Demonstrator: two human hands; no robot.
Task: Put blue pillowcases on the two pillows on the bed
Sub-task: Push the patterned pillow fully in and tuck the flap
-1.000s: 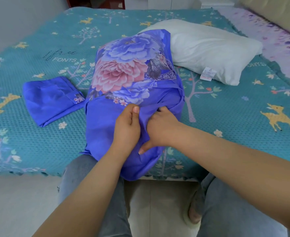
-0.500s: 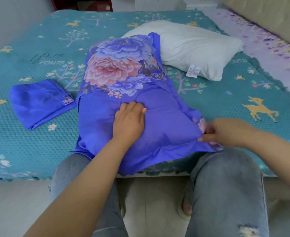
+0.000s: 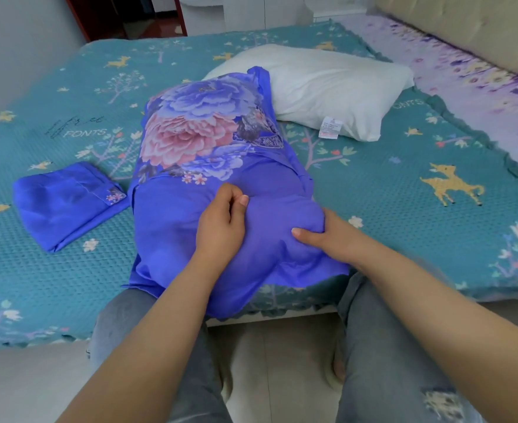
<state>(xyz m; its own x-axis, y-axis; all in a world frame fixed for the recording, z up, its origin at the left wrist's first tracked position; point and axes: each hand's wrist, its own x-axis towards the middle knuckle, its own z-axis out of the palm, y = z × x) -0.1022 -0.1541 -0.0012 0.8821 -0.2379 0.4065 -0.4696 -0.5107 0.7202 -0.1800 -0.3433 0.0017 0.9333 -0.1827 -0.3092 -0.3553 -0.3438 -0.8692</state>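
On the bed, the cased pillow lies in the middle, the folded pillowcase left of it, the bare pillow behind-right.

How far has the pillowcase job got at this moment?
Nothing finished. In hand: the first pillow sits inside the floral blue pillowcase, and the left hand and right hand work its open end. Left: the bare white pillow and the folded blue pillowcase.
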